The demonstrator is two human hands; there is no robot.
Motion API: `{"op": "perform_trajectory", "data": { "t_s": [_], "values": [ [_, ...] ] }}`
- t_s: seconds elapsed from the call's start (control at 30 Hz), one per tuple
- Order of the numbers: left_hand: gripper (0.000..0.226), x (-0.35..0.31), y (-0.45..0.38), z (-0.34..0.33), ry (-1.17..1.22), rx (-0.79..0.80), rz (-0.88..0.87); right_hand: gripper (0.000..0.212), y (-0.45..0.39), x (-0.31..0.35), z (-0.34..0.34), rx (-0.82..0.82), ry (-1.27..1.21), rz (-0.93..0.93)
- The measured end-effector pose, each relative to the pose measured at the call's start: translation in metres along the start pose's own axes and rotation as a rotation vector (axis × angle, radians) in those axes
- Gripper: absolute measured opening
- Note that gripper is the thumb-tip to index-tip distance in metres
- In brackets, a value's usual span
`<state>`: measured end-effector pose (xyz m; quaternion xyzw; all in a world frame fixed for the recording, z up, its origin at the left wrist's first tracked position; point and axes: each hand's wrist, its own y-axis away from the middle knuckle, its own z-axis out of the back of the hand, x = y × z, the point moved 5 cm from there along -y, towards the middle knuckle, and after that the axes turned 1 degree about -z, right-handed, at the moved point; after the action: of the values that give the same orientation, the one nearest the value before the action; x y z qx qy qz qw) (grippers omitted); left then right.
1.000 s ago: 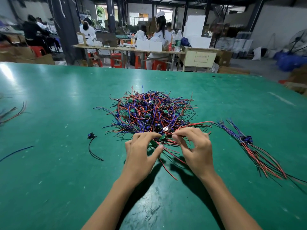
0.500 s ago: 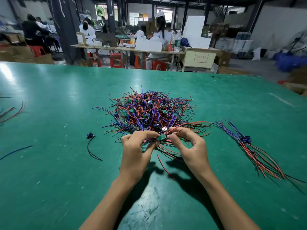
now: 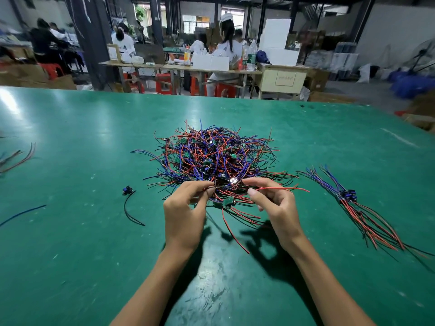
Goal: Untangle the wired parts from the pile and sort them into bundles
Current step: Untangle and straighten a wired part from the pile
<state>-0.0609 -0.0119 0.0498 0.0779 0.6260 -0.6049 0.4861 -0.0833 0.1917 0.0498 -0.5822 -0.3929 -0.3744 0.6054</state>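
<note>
Head view: both hands work at the near edge of the pile [image 3: 211, 156]. The left hand [image 3: 186, 217] pinches wires at its fingertips; the right hand [image 3: 275, 208] pinches a red wire [image 3: 282, 188] running off to the right. Between and just below them hangs a small green part [image 3: 227, 203], slightly nearer the left hand. The sorted bundle [image 3: 353, 203] lies well right, so the right hand is closer to it.

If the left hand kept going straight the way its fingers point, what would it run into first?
Most likely the tangled wire pile: the left hand, pinching wires, points up and forward into the pile's near edge. Depth is hard to judge from one view.
</note>
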Motion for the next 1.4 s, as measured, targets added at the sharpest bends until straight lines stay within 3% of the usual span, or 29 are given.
{"op": "perform_trajectory", "data": {
  "t_s": [0.2, 0.23, 0.3, 0.37, 0.43, 0.5, 0.57, 0.67, 0.83, 1.1, 1.27, 1.4],
  "values": [
    [0.007, 0.007, -0.002, 0.005, 0.060, -0.097, 0.276, 0.010, -0.003, -0.003, 0.003, -0.042, 0.094, -0.010],
    [0.014, 0.007, -0.003, 0.008, 0.063, -0.104, 0.318, 0.007, -0.003, -0.003, 0.004, -0.054, 0.110, -0.017],
    [0.049, 0.003, -0.002, 0.013, 0.044, -0.088, 0.301, 0.008, -0.003, -0.001, 0.005, -0.076, 0.045, -0.037],
    [0.074, -0.005, 0.001, 0.014, 0.045, -0.022, 0.178, 0.014, -0.004, 0.002, 0.006, -0.089, -0.092, -0.064],
    [0.086, -0.012, 0.005, 0.008, -0.010, 0.080, 0.083, 0.019, -0.004, 0.004, 0.010, -0.115, -0.187, -0.085],
    [0.078, -0.019, 0.008, 0.000, -0.133, 0.150, 0.013, 0.022, -0.006, 0.002, 0.014, -0.148, -0.290, -0.128],
    [0.053, -0.024, 0.008, -0.008, -0.264, 0.204, -0.072, 0.022, -0.006, 0.000, 0.015, -0.171, -0.359, -0.180],
    [0.035, -0.025, 0.013, -0.024, -0.305, 0.337, -0.176, 0.026, -0.006, -0.001, 0.014, -0.164, -0.452, -0.219],
    [0.014, -0.029, 0.018, -0.025, -0.294, 0.233, -0.309, 0.040, -0.009, 0.001, 0.013, -0.148, -0.560, -0.239],
    [0.014, -0.038, 0.017, -0.013, -0.230, 0.009, -0.459, 0.038, -0.008, -0.005, 0.019, -0.176, -0.651, -0.302],
    [0.016, -0.038, 0.014, 0.000, -0.345, -0.114, -0.418, 0.021, -0.007, -0.006, 0.013, -0.116, -0.356, -0.282],
    [0.034, -0.037, 0.010, 0.010, -0.427, -0.106, -0.410, 0.026, -0.004, -0.010, 0.008, -0.061, -0.211, -0.295]
  ]
}}
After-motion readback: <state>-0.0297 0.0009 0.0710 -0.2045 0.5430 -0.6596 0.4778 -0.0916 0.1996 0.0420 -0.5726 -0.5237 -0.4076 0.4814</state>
